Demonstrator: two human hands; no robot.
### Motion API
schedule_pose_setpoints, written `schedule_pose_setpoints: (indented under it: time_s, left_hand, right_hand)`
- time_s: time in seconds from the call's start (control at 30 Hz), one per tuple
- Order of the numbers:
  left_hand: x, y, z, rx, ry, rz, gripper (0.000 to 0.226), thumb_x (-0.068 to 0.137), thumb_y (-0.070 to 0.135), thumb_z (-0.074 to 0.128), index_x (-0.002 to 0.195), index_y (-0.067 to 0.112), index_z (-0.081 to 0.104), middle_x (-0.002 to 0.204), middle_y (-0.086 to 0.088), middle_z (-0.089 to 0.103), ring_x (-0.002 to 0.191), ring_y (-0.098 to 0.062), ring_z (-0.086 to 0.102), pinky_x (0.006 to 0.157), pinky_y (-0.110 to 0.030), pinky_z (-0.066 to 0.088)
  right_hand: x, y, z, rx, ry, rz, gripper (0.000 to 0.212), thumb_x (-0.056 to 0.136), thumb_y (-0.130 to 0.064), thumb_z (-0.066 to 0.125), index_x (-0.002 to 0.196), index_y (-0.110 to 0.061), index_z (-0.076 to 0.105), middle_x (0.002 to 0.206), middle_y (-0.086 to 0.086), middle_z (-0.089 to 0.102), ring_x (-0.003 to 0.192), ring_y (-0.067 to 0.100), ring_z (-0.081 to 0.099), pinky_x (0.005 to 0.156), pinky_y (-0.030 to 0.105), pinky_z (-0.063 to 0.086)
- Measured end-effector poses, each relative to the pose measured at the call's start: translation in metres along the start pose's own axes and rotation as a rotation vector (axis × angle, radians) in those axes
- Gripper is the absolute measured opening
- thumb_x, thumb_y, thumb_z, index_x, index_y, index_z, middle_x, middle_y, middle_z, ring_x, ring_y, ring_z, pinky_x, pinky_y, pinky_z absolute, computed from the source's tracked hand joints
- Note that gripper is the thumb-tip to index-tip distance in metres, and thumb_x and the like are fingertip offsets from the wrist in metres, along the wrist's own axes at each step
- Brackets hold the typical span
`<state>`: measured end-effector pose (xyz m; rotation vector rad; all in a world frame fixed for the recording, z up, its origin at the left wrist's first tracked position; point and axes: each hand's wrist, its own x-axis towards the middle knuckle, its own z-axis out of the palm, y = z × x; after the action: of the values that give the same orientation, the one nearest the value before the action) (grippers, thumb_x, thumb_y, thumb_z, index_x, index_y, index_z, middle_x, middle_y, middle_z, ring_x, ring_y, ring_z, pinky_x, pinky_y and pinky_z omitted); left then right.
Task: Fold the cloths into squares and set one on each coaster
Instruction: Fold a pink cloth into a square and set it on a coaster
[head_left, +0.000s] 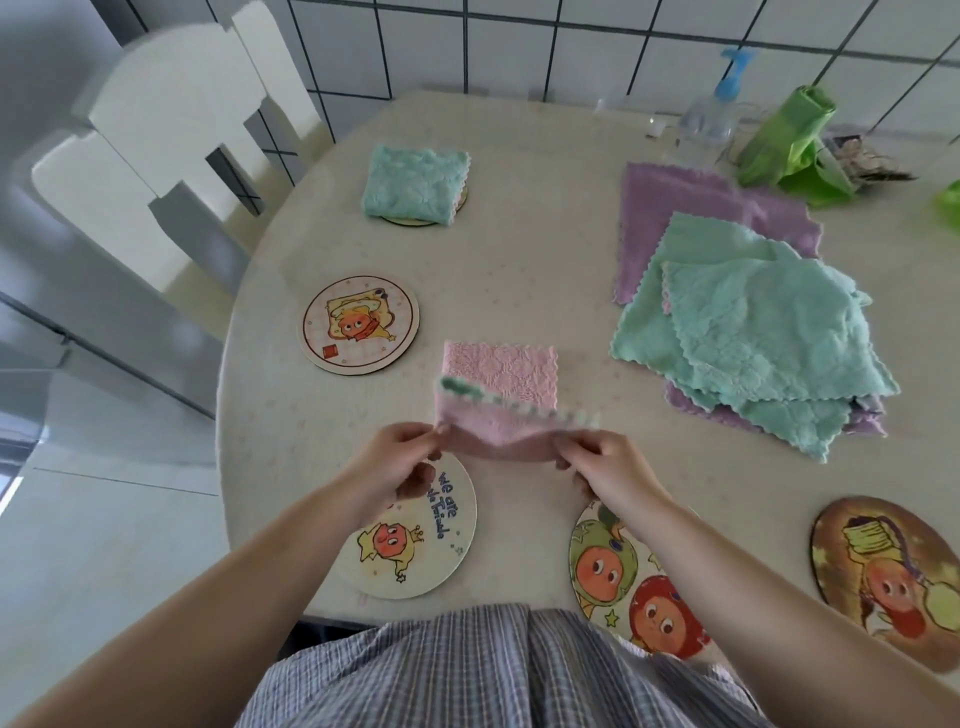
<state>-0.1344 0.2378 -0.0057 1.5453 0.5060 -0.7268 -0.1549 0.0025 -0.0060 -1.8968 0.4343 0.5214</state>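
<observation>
A pink cloth (498, 395) with a teal underside lies partly folded near the table's middle. My left hand (400, 457) pinches its near left corner and my right hand (597, 462) pinches its near right corner, lifting the near edge off the table. A folded teal cloth (413, 184) sits on a coaster (415, 222) at the far left. Bare round coasters lie at the left (358, 323), under my left hand (415, 545), under my right forearm (618, 582) and at the right (893, 577). A pile of unfolded teal cloths (748, 332) lies on purple cloths (696, 202).
The round speckled table (545, 260) stands against a tiled wall. A white chair (171, 130) stands at the far left. A clear bottle with a blue pump (719, 111) and green plastic bags (789, 140) sit at the far right.
</observation>
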Motion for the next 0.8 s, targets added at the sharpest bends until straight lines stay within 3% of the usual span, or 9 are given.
schedule_pose_setpoints:
  time_s: [0.07,0.13,0.27,0.33,0.47,0.57,0.63,0.7,0.8]
  left_hand:
    - [0.01,0.01,0.0,0.015,0.024,0.01,0.024,0.088,0.032,0.06,0.076,0.011,0.059,0.056,0.001,0.046,0.045,-0.01,0.044,0.04,-0.019,0.041]
    - [0.019,0.017,0.0,0.029,0.043,0.001,0.022,0.088,0.031,0.06,0.082,0.01,0.061,0.055,0.0,0.044,0.044,-0.009,0.042,0.039,-0.019,0.039]
    - [0.031,0.023,-0.001,0.146,0.031,-0.034,0.024,0.091,0.03,0.055,0.087,0.007,0.061,0.057,-0.003,0.045,0.044,-0.01,0.041,0.04,-0.018,0.039]
    - [0.036,0.022,-0.002,0.332,0.036,0.03,0.027,0.091,0.033,0.054,0.091,0.007,0.062,0.063,-0.003,0.051,0.052,-0.014,0.048,0.047,-0.022,0.044]
    - [0.047,0.013,-0.005,0.485,0.155,0.271,0.025,0.089,0.031,0.057,0.107,0.015,0.048,0.091,0.001,0.06,0.079,-0.017,0.061,0.071,-0.036,0.055]
    - [0.05,0.011,-0.002,0.41,0.124,0.386,0.044,0.089,0.021,0.058,0.128,0.021,0.038,0.101,0.006,0.055,0.092,-0.01,0.056,0.077,-0.033,0.053]
    - [0.054,0.011,0.0,0.444,0.07,0.463,0.051,0.089,0.011,0.057,0.135,0.024,0.038,0.11,0.007,0.052,0.097,-0.01,0.055,0.081,-0.029,0.051]
    - [0.059,0.01,0.001,0.521,0.062,0.541,0.051,0.088,0.007,0.057,0.135,0.019,0.043,0.116,0.005,0.047,0.104,-0.014,0.053,0.09,-0.029,0.049]
    - [0.062,0.006,0.002,0.503,0.109,0.58,0.047,0.087,0.009,0.06,0.133,0.014,0.048,0.114,0.008,0.045,0.1,-0.012,0.054,0.092,-0.03,0.049]
  right_hand:
    - [0.013,-0.007,-0.002,0.029,0.018,0.01,0.023,0.089,-0.029,0.058,0.079,-0.012,0.068,0.063,0.005,0.057,0.047,0.013,0.043,0.048,0.025,0.036]
    - [0.027,-0.013,-0.004,0.029,0.027,0.032,0.023,0.089,-0.028,0.058,0.075,-0.013,0.068,0.062,0.001,0.055,0.045,0.013,0.04,0.047,0.025,0.034]
    - [0.046,-0.011,-0.003,-0.067,0.023,0.107,0.036,0.087,-0.035,0.059,0.091,0.001,0.066,0.065,0.008,0.052,0.049,0.015,0.038,0.053,0.027,0.031]
    - [0.05,-0.007,-0.001,-0.168,0.03,0.105,0.044,0.086,-0.04,0.057,0.095,0.002,0.064,0.067,0.014,0.055,0.057,0.016,0.043,0.058,0.027,0.031]
    - [0.048,-0.009,0.004,-0.2,0.119,0.0,0.032,0.086,-0.042,0.056,0.098,-0.013,0.06,0.078,-0.008,0.06,0.066,0.005,0.053,0.055,0.021,0.036]
    - [0.047,-0.016,0.01,-0.159,0.167,-0.079,0.038,0.083,-0.037,0.064,0.117,-0.028,0.047,0.094,-0.011,0.059,0.082,0.005,0.057,0.057,0.012,0.039]
    - [0.049,-0.018,0.012,-0.191,0.133,-0.135,0.045,0.083,-0.026,0.064,0.124,-0.032,0.046,0.093,-0.006,0.061,0.077,0.011,0.058,0.056,0.015,0.043]
    - [0.05,-0.016,0.012,-0.249,0.114,-0.226,0.049,0.085,-0.015,0.06,0.129,-0.032,0.049,0.095,-0.004,0.06,0.07,0.011,0.056,0.058,0.015,0.043]
    - [0.05,-0.011,0.011,-0.284,0.162,-0.302,0.047,0.087,-0.008,0.057,0.131,-0.024,0.051,0.106,-0.007,0.055,0.084,0.014,0.056,0.073,0.02,0.044]
